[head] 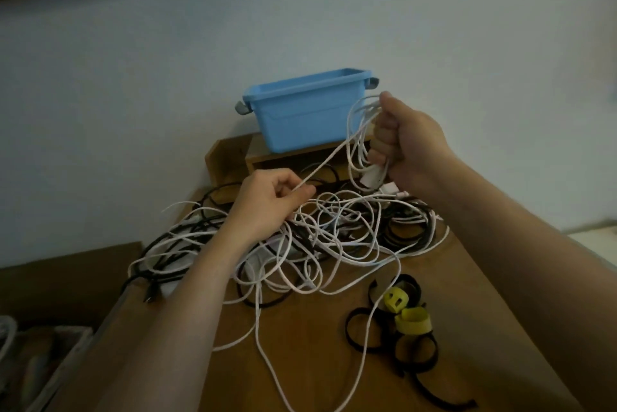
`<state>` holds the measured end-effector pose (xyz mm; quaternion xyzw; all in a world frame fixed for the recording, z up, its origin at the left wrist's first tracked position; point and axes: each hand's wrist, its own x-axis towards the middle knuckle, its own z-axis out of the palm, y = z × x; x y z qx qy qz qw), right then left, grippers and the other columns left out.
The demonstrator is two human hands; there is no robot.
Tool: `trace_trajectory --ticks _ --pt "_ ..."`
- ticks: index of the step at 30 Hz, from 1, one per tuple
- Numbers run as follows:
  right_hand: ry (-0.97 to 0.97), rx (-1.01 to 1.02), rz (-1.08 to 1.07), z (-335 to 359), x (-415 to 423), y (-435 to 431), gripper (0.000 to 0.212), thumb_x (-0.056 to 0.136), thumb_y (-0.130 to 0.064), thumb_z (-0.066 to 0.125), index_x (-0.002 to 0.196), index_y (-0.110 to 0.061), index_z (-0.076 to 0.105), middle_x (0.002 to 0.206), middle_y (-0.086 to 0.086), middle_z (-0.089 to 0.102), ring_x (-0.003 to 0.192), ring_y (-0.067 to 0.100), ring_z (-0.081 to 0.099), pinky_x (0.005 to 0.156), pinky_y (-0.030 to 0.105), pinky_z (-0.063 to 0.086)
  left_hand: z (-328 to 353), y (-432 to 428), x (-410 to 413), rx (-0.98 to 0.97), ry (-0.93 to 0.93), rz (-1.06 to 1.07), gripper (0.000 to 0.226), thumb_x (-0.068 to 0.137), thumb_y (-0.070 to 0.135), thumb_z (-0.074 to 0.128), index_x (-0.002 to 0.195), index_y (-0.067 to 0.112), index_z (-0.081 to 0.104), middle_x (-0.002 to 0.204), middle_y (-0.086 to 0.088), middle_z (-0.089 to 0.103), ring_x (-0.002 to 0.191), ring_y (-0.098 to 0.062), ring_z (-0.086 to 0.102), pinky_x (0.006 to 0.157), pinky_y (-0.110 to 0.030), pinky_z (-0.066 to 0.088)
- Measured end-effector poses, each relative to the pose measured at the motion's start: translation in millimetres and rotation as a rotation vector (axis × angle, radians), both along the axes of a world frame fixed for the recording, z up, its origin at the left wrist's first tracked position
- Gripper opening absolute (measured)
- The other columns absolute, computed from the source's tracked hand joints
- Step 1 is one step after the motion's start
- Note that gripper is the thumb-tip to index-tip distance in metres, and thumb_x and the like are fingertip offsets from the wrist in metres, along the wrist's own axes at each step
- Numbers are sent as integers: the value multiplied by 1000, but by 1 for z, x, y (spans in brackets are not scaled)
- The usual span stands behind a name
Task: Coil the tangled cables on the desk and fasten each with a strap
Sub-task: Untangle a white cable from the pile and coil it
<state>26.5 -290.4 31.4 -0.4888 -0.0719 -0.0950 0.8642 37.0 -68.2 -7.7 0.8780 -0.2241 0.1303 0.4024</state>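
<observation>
Spilling over the left edge of the desk (pixel 300 361), the tangle of black and white cables (pixel 334 238) covers the far half from edge to edge. The left hand (pixel 267 203) hovers over the left part of the heap, its thumb and curled fingers pinching a white cable (pixel 320 168) that runs taut, up and to the right. Behind the heap, at the far edge, a blue bin (pixel 307 111) stands on a low wooden riser (pixel 233 158). The right hand (pixel 414 144) is raised in front of the bin's right end, its fist closed round several gathered loops of the same white cable, and a white plug (pixel 370 176) hangs just below its fingers. Near the right edge, closer to the person, black and yellow straps (pixel 410 321) lie curled into rings, with one white strand crossing them
</observation>
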Motion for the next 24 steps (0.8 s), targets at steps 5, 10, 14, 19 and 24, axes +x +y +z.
trace_trajectory --ticks 5,10,14,19,24 --pt "-14 254 -27 10 0 -18 55 108 -32 45 57 -23 26 46 -7 16 38 10 15 40 23 24 0 3 3 131 -120 166 17 96 39 67 80 31 66 62 5 64 60 -11 60 58 -30 43" --pt "-6 479 -43 11 5 -34 54 109 -32 42 58 -22 26 42 -7 16 36 10 13 42 21 20 8 19 2 157 -366 550 17 101 40 57 88 30 60 69 12 57 59 -2 50 50 -25 30" --pt "66 544 -110 1 15 -53 51 109 -31 41 60 -21 31 45 -7 19 37 10 15 41 22 28 20 60 22 -356 -256 512 21 98 35 65 80 24 66 78 2 71 68 -14 64 66 -28 49" --pt "177 610 -106 -14 23 -45 53 109 -36 41 59 -20 35 43 -7 23 35 11 18 44 22 31 28 51 19 -759 4 391 26 98 32 66 75 21 62 65 3 57 52 -7 58 56 -25 54" --pt "248 597 -143 -23 26 -43 51 109 -38 41 62 -19 38 47 -6 24 40 11 19 49 23 34 31 44 12 -815 44 401 18 93 21 69 76 22 63 55 10 45 45 -4 37 41 -17 31"
